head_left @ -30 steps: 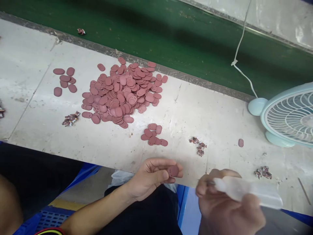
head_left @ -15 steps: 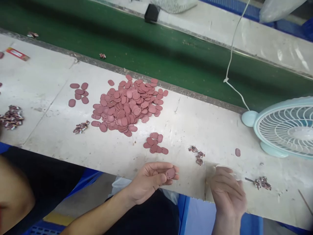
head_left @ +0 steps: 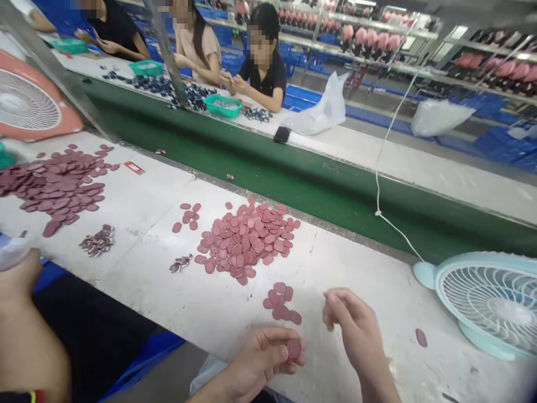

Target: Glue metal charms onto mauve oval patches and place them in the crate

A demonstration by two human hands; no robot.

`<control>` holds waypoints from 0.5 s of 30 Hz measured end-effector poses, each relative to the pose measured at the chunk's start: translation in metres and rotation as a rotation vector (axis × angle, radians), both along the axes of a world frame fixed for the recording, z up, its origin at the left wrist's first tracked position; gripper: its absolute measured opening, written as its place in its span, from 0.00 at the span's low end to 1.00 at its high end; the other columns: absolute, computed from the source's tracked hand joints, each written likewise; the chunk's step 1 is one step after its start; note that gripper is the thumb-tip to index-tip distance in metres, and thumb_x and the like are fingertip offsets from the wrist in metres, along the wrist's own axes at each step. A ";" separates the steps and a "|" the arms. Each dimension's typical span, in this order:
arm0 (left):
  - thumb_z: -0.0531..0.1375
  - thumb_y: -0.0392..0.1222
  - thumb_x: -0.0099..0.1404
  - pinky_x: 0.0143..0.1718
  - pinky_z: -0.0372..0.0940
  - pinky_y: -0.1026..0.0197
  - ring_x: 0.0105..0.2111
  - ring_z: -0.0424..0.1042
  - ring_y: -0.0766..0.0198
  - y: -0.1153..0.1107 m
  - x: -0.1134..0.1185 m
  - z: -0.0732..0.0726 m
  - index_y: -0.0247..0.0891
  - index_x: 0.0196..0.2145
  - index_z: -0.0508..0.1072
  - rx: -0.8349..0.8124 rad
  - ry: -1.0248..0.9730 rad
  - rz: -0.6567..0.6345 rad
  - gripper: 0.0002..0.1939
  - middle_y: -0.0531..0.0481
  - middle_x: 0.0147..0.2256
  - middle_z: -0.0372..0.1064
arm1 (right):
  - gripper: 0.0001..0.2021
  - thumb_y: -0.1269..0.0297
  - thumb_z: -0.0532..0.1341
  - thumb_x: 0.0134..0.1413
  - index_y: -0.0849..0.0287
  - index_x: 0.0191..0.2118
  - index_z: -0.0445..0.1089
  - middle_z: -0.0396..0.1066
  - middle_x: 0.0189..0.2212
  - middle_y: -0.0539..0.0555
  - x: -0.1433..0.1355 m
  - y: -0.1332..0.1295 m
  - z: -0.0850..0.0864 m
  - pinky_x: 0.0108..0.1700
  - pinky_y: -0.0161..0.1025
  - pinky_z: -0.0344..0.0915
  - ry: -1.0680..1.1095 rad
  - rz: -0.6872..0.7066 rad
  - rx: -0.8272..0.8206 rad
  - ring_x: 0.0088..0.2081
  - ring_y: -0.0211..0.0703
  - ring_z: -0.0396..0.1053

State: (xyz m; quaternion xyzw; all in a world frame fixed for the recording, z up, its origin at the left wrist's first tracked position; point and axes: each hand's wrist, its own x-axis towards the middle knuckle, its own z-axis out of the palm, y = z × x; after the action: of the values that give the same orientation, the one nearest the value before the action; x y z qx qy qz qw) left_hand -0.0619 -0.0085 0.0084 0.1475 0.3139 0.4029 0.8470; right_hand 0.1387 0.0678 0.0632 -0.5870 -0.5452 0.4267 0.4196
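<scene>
My left hand (head_left: 272, 355) holds a reddish oval disc (head_left: 294, 348) between thumb and fingers at the table's near edge. To its right, my right hand (head_left: 350, 324) is over the table with its fingers curled together; whatever they pinch is too small to make out. A few reddish discs (head_left: 282, 303) lie just beyond my left hand. Farther up sits a large heap of the same discs (head_left: 245, 238), with a little cluster of small shiny brown pieces (head_left: 181, 263) at its left. One lone disc (head_left: 421, 337) lies at the right.
A light blue fan (head_left: 503, 302) stands at the right, its white cord (head_left: 390, 226) crossing the green belt (head_left: 335, 190). At the left are another disc heap (head_left: 62, 184), more shiny pieces (head_left: 98, 240) and a neighbour's arm (head_left: 29, 330). People sit across the belt.
The view has tilted up, bringing the people across the belt into sight. My right hand has moved from the small pieces at the right toward my left hand, which still holds the disc.
</scene>
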 end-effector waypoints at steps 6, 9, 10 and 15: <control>0.61 0.49 0.69 0.47 0.72 0.47 0.49 0.74 0.48 0.035 -0.100 0.057 0.36 0.53 0.72 0.290 0.056 0.030 0.19 0.46 0.54 0.71 | 0.13 0.55 0.60 0.66 0.60 0.38 0.74 0.76 0.35 0.53 -0.113 0.165 0.002 0.46 0.45 0.72 -0.440 0.293 0.130 0.39 0.44 0.75; 0.57 0.41 0.73 0.46 0.69 0.42 0.48 0.74 0.56 0.049 -0.171 0.092 0.28 0.58 0.64 0.387 0.084 0.076 0.20 0.37 0.55 0.69 | 0.12 0.57 0.62 0.66 0.60 0.48 0.73 0.74 0.48 0.56 -0.178 0.235 0.005 0.52 0.51 0.71 -0.586 0.345 0.187 0.48 0.47 0.73; 0.55 0.42 0.74 0.47 0.71 0.44 0.49 0.74 0.55 0.052 -0.195 0.102 0.31 0.57 0.68 0.408 0.098 0.088 0.18 0.40 0.52 0.71 | 0.14 0.57 0.62 0.66 0.60 0.50 0.72 0.73 0.51 0.57 -0.196 0.252 0.005 0.53 0.52 0.71 -0.623 0.353 0.196 0.50 0.48 0.72; 0.52 0.53 0.69 0.40 0.70 0.57 0.42 0.80 0.55 0.049 -0.304 0.139 0.35 0.35 0.82 0.475 0.142 0.163 0.24 0.55 0.39 0.81 | 0.17 0.58 0.62 0.66 0.58 0.56 0.69 0.69 0.56 0.59 -0.250 0.290 0.002 0.54 0.55 0.70 -0.736 0.349 0.201 0.54 0.51 0.70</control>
State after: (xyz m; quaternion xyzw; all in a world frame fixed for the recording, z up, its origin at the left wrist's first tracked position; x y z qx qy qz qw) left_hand -0.3658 0.0409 0.1474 0.3445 0.2798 0.5208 0.7292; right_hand -0.1114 0.3579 0.0650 -0.5553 -0.7890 0.1980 0.1731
